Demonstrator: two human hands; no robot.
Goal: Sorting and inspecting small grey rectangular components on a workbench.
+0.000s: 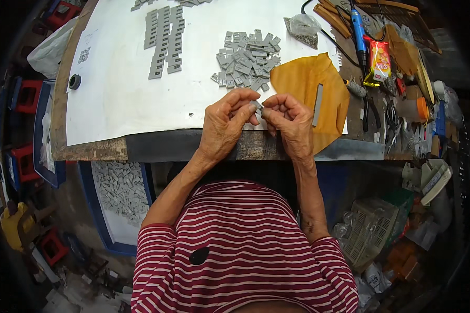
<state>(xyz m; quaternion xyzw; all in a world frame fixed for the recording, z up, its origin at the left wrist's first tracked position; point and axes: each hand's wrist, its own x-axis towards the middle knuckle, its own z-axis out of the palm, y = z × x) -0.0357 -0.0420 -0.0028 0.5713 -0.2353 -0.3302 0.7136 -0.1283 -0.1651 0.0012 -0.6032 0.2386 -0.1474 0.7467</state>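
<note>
Grey plastic, small and flat: one little piece (pixel 258 107) being pinched between both hands just above the near edge of the desk (pixel 156 143). Left hand (pixel 223 124) closing thumb and forefinger on its left end, right hand (pixel 292 122) clenching on its right end, fingertips meeting over it. Probably handling as light and stiff, easy to drop, likely snapping if bent hard; best gripping by the thin edges, close to the ends, since most of it is hiding under the fingers.

Lying just beyond the hands: a loose heap of grey pieces (pixel 247 61) on the white sheet (pixel 120 88) covering the desk. Further left, sitting in neat columns, rows of the same pieces (pixel 164 41). Resting right beside the right hand, a yellow-brown envelope (pixel 305 86) with a grey strip (pixel 318 104) on it.

Packages and labels: a clear bag (pixel 303 26) of dark bits lying behind the envelope; a red and yellow packet (pixel 380 62), oblong, lying at the right end by a blue tool (pixel 357 31); a small square black-and-white code label (pixel 84 55) printed near the sheet's left edge, next to a black tape roll (pixel 74 81). Below the desk on the left, a blue-rimmed tray (pixel 121 195) holding more grey pieces.
</note>
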